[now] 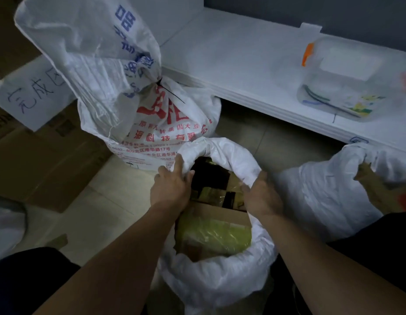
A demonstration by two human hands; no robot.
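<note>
**A:** What do we have on our left?

**B:** A brown cardboard box point(45, 160) on the tiled floor with a handwritten paper sheet point(31, 94) on it. Next is a tied sack point(152, 123) of white woven plastic, printed in red and blue. A black cable tie point(165, 89) cinches its neck.

**A:** And ours?

**B:** The open sack point(220, 280) stands on the floor between our knees, just in front of the tied one. Our left hand point(172, 189) is clamped on the left side of its rolled rim point(227, 151), fingers and thumb pinching the thick cuff of fabric.

**A:** What's inside?

**B:** A flat brown carton point(218, 213) lies over crinkly yellow-green film packets point(215, 235), with darker packets deeper in.

**A:** And the other hand?

**B:** Our right hand point(261, 198) hooks over the rim's right side, its fingertips curled in out of sight.

**A:** Which step are we on?

**B:** We'd judge we're working the mouth of a filled sack. Whether we're rolling the cuff down or drawing it up to close, we cannot tell. If we're closing it, both hands need to pull evenly. The weave looks stiff and slippery, and the carton's edge could snag it.

**A:** Further right?

**B:** A second sack point(322, 196), soft and slumped, has another person's hand point(372, 185) gripping its rim. Behind it, a smooth white bench point(243, 64) carries a clear plastic tub point(340, 83).
</note>
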